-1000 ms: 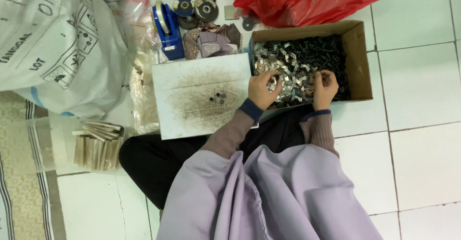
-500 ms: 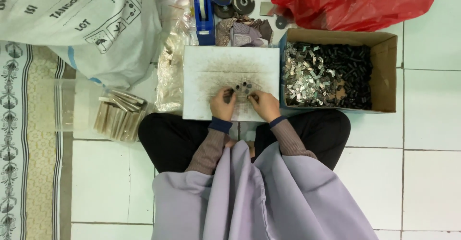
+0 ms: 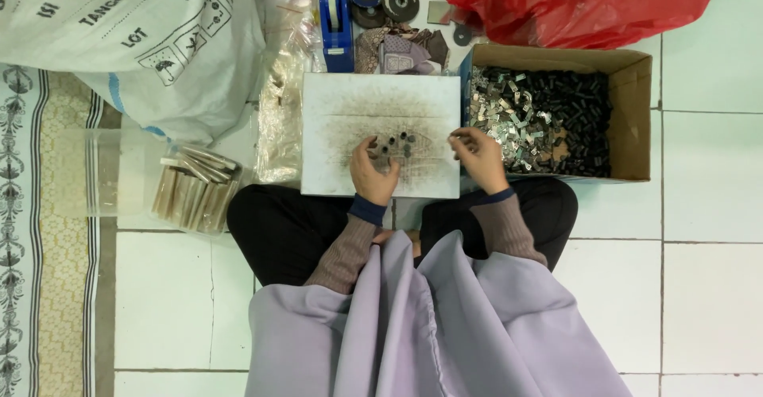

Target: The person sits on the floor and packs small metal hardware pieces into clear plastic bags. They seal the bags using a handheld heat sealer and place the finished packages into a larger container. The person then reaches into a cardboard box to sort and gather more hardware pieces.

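Person sits cross-legged on the tiled floor [image 3: 707,286], head view looking straight down; white board [image 3: 334,119], smudged dark in the middle, lies across the lap edge in front of the knees. Left hand [image 3: 372,173] rests on the board's lower middle, fingers curled loosely, fingertips touching a small cluster of dark round parts [image 3: 393,143]; grip looks narrow, cannot tell if it actually pinches one. Right hand [image 3: 477,154] sits at the board's right edge, just beside the cardboard box [image 3: 632,119]; fingers bent inward, grip narrow, contents hidden, cannot tell if anything is held. Box holds a heap of silvery metal clips on the left [image 3: 509,123] and black pieces on the right [image 3: 576,103]; box touches the board's right side. Above the board: blue tape dispenser [image 3: 337,23], a few dark discs [image 3: 383,0], folded patterned cloth [image 3: 401,50]; red plastic bag [image 3: 588,3] above the box. Left of the board: clear plastic bag [image 3: 280,119], large white sack [image 3: 127,39], stack of tan flat pieces [image 3: 195,190] beside a clear container [image 3: 103,170].
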